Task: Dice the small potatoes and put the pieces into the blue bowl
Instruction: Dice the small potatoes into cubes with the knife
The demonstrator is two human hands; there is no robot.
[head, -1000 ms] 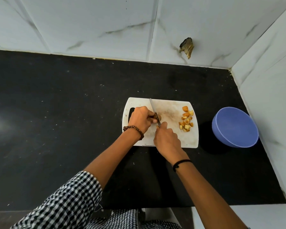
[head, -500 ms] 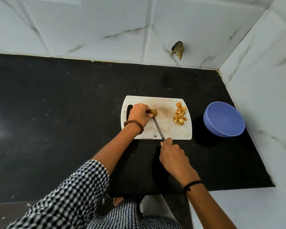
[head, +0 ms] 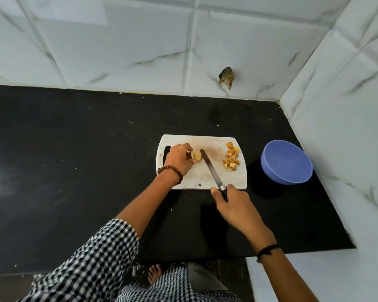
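1. A small potato [head: 197,155] lies on the left half of the white board [head: 205,177]; it is pale yellow, with a tan skin edge.
2. The left hand [head: 179,160] pinches the potato with curled fingertips.
3. The right hand [head: 234,204] is closed round the knife [head: 212,171] handle; the blade tip rests just beside the potato.
4. Orange-yellow dice [head: 231,159] sit heaped near the board's right edge.
5. The blue bowl [head: 286,161] stands on the black counter [head: 74,160], right of the board.

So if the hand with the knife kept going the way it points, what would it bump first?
Probably the potato piece the left hand holds on the cutting board. The right hand points along the knife, whose tip sits beside that piece, though height is hard to judge.
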